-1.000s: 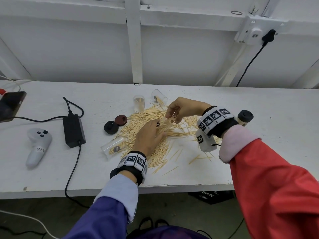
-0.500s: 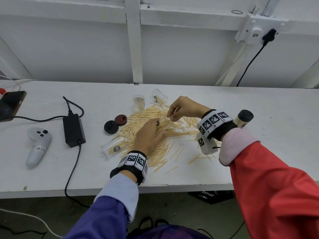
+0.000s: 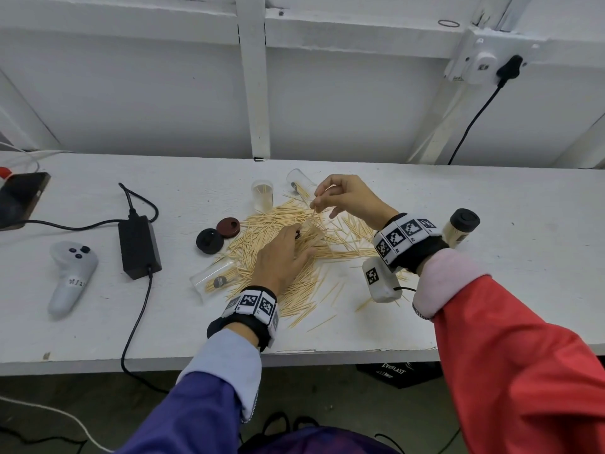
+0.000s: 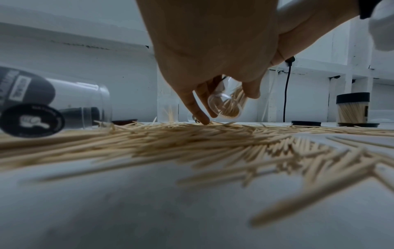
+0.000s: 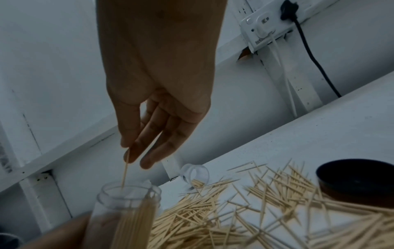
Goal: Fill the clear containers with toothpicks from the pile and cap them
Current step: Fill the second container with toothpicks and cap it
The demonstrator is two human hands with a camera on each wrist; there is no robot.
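Toothpicks (image 3: pixel 288 224) pale wood; container (image 5: pixel 125 212) clear glossy plastic

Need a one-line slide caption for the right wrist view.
Right hand lowers a single toothpick into the clear container held over the toothpick pile.

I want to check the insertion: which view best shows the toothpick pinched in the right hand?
Right wrist: the toothpick hangs clearly from the right hand over the container mouth. Head shows it tiny; left wrist hides it.
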